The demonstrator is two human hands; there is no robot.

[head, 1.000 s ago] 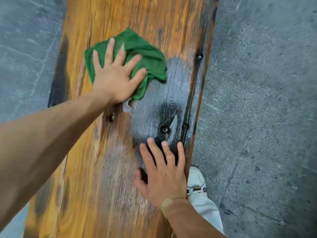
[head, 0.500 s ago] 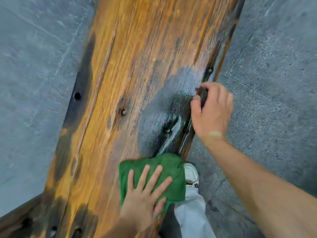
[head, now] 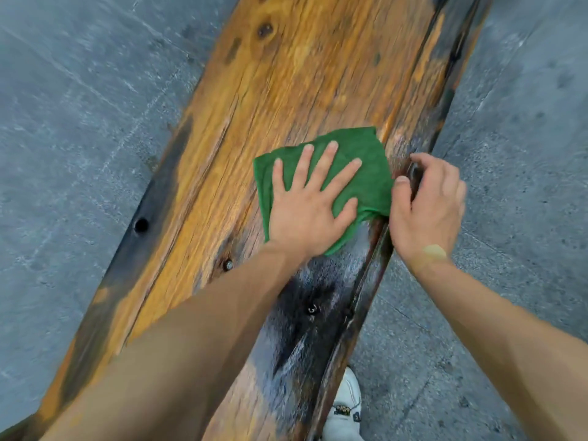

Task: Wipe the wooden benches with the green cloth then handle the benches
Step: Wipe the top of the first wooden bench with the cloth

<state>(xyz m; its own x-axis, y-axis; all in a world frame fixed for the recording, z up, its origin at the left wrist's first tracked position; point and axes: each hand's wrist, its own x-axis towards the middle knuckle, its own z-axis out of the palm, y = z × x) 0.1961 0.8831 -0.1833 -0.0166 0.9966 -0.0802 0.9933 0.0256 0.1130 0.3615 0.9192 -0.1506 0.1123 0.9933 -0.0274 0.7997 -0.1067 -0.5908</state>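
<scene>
While the left hand (head: 307,208) presses the green cloth (head: 359,173) flat, the right hand (head: 428,206) apparently grips the bench (head: 286,84) edge.

Left hand (head: 307,208) flat, fingers spread, pressing green cloth (head: 359,173) on wooden bench (head: 280,90). Right hand (head: 428,208) gripping bench's right edge beside cloth. White shoe (head: 345,409) on grey paving (head: 70,122).
</scene>
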